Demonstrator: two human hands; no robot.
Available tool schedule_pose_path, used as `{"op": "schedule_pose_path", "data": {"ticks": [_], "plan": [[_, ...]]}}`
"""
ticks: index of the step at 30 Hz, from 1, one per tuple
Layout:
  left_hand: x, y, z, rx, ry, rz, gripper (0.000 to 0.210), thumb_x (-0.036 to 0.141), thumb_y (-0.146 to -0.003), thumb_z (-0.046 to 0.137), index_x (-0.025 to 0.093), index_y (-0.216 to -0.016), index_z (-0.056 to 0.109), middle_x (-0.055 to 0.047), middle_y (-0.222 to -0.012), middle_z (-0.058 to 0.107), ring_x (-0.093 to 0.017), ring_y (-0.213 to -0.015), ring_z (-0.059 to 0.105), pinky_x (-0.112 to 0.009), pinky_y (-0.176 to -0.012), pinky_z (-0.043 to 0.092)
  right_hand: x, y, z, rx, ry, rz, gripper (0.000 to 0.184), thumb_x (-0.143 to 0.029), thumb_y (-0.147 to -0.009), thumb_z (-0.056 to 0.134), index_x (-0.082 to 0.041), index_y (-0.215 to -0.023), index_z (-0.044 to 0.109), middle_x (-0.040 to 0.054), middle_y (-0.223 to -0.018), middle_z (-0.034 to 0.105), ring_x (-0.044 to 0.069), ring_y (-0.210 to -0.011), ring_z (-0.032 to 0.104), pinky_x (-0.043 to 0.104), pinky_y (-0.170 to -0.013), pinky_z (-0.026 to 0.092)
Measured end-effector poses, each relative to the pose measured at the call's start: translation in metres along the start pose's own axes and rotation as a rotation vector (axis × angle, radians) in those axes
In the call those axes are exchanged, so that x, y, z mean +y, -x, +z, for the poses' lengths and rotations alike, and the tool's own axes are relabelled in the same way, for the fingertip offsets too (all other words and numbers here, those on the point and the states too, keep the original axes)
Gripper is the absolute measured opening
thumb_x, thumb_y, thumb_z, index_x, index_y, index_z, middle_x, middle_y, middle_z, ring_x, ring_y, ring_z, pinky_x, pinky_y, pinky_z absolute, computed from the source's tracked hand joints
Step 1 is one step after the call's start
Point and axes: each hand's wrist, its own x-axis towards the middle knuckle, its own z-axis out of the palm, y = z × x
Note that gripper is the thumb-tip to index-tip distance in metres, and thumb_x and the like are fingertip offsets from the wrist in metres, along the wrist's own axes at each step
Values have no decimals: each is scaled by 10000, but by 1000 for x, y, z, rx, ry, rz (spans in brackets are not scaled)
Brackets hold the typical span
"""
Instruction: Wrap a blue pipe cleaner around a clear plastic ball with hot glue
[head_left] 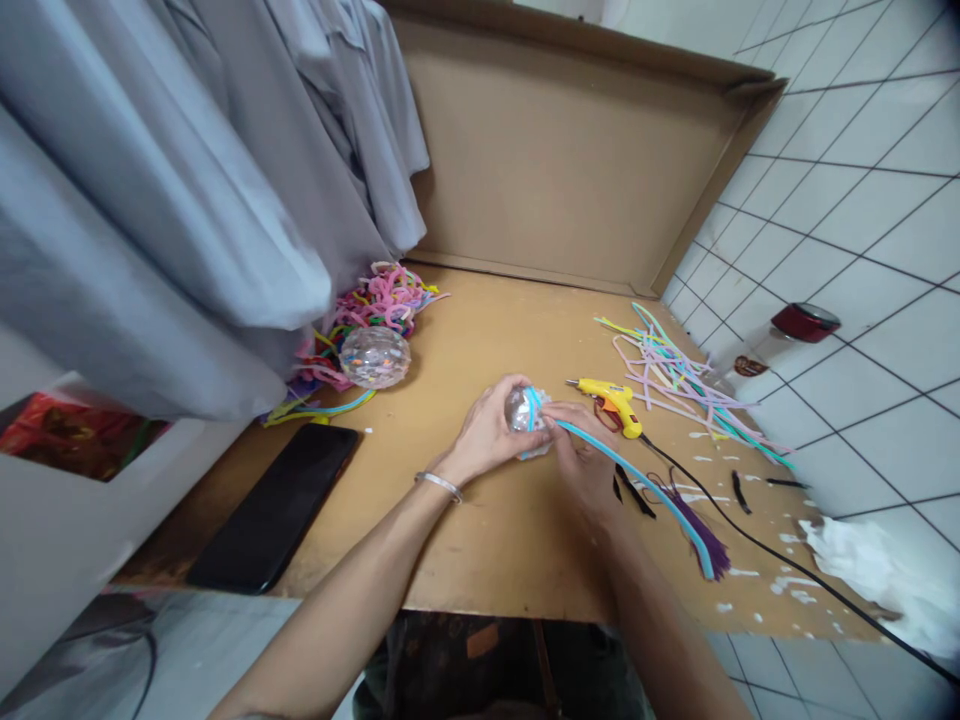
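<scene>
My left hand [501, 415] is closed around a small clear, faceted plastic ball [519, 408] over the middle of the table. My right hand [581, 450] pinches a light blue pipe cleaner [652, 485] right beside the ball. One end of the pipe cleaner lies across the ball's surface, and its long tail runs down to the right past my right wrist. Just beyond my right hand rests a yellow hot glue gun [611, 402], its nozzle pointing left. My fingers hide part of the ball and the contact point.
A larger clear ball [375, 357] sits by a heap of colourful pipe cleaners [386, 300]. A black phone [277, 510] lies at left. Loose pipe cleaners [675, 375], a clear jar with red lid [806, 322], purple strands [694, 525], white tissue [877, 570] and the glue gun's cord [750, 545] occupy the right.
</scene>
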Motion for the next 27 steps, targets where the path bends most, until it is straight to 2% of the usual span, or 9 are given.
{"op": "schedule_pose_path", "data": {"ticks": [9,14,27], "plan": [[0,0,-1,-5,-5,-19,587,281,-648,754,198,-1182,525,-67,-1108,650,-241,-1002,629,-387,-903,499,-1,0,0,-27,5,-50,210,-125,-897,542,-253,-995,677,27,-951,728,180,-952,687,364,-871,565],[-5,0,0,-9,15,29,536,249,-661,746,202,-1159,554,-73,-1137,645,-247,-1053,622,-401,-954,487,-2,0,0,-31,20,-94,180,-112,-894,555,-234,-976,659,51,-959,732,182,-955,692,367,-868,570],[-15,-2,2,-9,27,143,473,246,-695,759,224,-1139,596,-85,-1210,639,-262,-1165,598,-440,-1026,461,-7,-3,1,-19,33,-84,170,-112,-897,551,-230,-955,659,52,-937,732,184,-935,701,370,-868,577]]}}
